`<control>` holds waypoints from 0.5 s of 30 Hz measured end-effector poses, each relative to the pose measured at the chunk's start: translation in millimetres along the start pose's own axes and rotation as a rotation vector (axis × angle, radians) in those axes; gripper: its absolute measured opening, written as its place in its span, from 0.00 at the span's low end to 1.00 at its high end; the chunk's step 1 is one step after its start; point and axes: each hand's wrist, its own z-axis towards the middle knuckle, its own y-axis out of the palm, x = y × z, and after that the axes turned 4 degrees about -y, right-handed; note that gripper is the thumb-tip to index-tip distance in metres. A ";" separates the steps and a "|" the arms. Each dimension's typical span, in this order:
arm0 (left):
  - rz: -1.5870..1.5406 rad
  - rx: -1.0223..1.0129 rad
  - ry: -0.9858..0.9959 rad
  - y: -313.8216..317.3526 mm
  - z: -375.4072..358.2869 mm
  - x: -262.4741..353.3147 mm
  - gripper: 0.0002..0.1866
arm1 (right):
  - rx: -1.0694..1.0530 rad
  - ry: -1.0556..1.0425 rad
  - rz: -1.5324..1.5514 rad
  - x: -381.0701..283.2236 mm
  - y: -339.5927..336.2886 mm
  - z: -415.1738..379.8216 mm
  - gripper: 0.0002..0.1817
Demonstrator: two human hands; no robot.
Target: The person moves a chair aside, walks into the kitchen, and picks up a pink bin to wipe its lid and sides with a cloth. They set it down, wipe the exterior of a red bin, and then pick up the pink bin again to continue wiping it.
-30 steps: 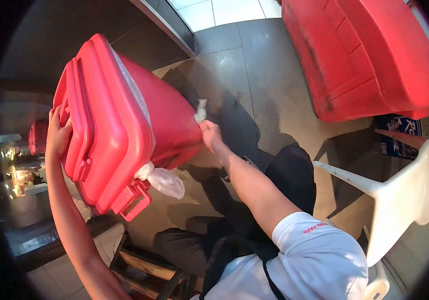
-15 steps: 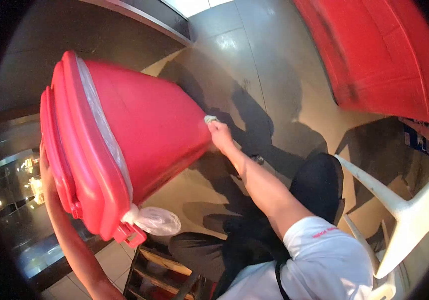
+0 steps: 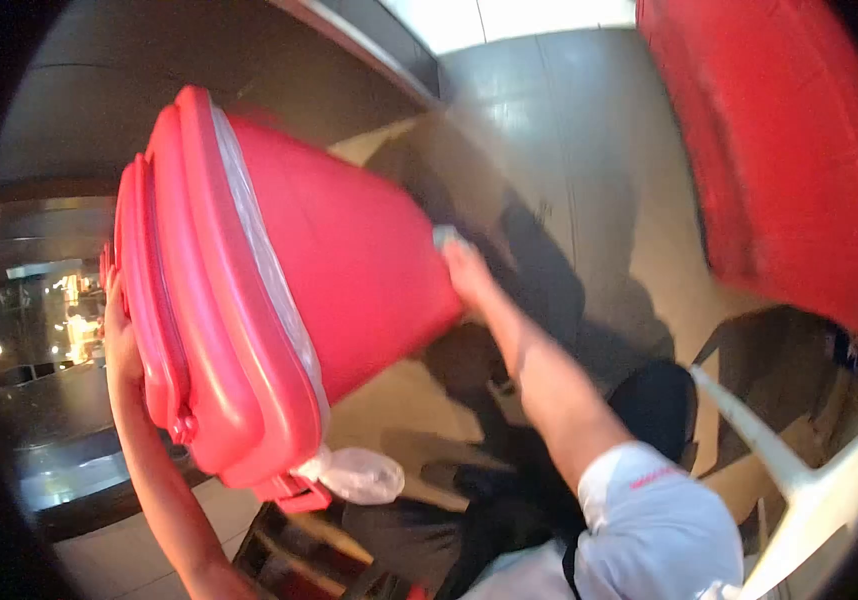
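Observation:
A large red lidded bin (image 3: 349,240) leans in front of me, its lid end to the left and its narrower base to the right. A clear plastic liner (image 3: 267,245) shows under the rim, with a knotted bunch (image 3: 364,476) hanging at the lower corner. My left hand (image 3: 121,325) rests against the outside of the lid, its fingers partly hidden. Near the bin's base, my right hand (image 3: 461,265) is closed on a small pale cloth (image 3: 444,236), pressed to the side of the bin.
Red fabric (image 3: 779,150) hangs at the upper right. A white plastic chair (image 3: 809,490) stands at the lower right. Wooden slats (image 3: 319,550) are at the bottom, beside my legs. Shiny metal surfaces with bright reflections (image 3: 74,320) lie at the left.
The bin and both hands appear farther right in view, and the red fabric and chair have also shifted right. My right hand still holds the cloth at the bin's base.

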 end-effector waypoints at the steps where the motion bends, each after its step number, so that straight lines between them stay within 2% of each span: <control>1: 0.013 0.116 -0.123 6.4 -3.4 -2.8 0.26 | -0.010 -0.030 0.034 -13.3 -11.5 -38.4 0.18; 2: 0.022 0.098 -0.120 6.0 -4.8 -1.8 0.27 | -0.036 0.099 0.269 -53.4 -22.8 -70.5 0.16; 3: 0.036 0.080 -0.118 3.7 -5.0 0.7 0.29 | -0.067 0.061 0.203 -117.4 -40.3 -99.5 0.15; 5: 0.036 0.055 -0.148 3.6 -4.9 4.1 0.32 | -0.280 -0.211 0.346 -174.1 -41.0 -107.2 0.16; 7: -0.005 0.091 -0.158 4.9 -7.2 1.5 0.33 | -0.269 -0.744 0.313 -232.8 -37.3 -68.2 0.17; 9: 0.022 0.093 -0.166 1.1 -5.7 1.3 0.35 | -0.226 -0.741 0.492 -247.9 -12.0 -17.1 0.14; 10: 0.009 0.099 -0.172 1.4 -6.8 -0.6 0.36 | -0.202 -0.725 0.476 -240.2 0.5 14.1 0.14; 12: 0.029 0.098 -0.187 1.9 -8.4 4.4 0.36 | -0.175 -0.547 0.320 -170.5 27.8 73.4 0.17; 15: 0.004 0.053 -0.138 0.2 -6.3 14.4 0.36 | -0.119 -0.233 0.351 -67.4 23.6 52.8 0.18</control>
